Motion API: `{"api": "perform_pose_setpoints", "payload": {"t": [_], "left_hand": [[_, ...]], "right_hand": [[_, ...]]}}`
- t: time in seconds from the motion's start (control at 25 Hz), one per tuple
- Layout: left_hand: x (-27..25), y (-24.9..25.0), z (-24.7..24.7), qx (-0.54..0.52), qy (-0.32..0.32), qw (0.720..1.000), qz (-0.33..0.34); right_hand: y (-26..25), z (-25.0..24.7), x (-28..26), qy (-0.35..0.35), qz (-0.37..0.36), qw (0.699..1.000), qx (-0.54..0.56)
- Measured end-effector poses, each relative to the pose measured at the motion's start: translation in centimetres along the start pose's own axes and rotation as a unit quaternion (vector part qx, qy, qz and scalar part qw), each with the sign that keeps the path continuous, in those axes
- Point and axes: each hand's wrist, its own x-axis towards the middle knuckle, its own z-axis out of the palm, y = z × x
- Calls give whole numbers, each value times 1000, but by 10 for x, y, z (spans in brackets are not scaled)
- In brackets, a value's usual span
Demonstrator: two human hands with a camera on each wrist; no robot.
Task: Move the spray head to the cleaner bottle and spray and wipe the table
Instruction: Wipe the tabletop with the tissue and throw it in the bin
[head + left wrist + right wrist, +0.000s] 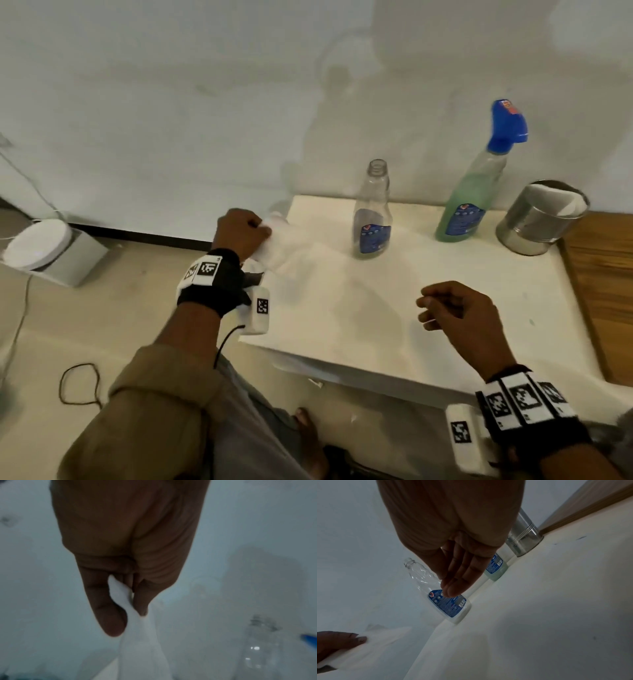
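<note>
The cleaner bottle (469,202) with green liquid stands at the back right of the white table (359,329), and the blue spray head (507,123) sits on it. An empty clear bottle (372,212) without a cap stands to its left. My left hand (251,231) pinches a white cloth (279,240) at the table's left edge; in the left wrist view thumb and finger (109,615) squeeze the cloth (142,649). My right hand (442,308) hovers over the table's middle with relaxed fingers and holds nothing. The right wrist view shows those fingers (458,580) in front of the empty bottle (440,599).
A steel tin (543,219) with white paper inside stands at the back right corner. A wooden surface (606,274) borders the table on the right. On the floor to the left sit a white round device (37,246) and a looped cable (78,383). A wall is close behind.
</note>
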Motion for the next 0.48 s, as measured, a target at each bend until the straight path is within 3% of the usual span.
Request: {"api": "perform_pose_setpoints", "payload": {"t": [0.08,0.2,0.48], "left_hand": [[32,-27,-14,23,62,996,-56],[65,-51,-6,62,88,989,-98],[130,-112,66,183,43,981,-56]], "right_hand": [[0,4,-2,-11,-7,1000,-27],[2,0,-8,-18,-12,998,-58],[11,-8,-7,-4,23,992,-123]]}}
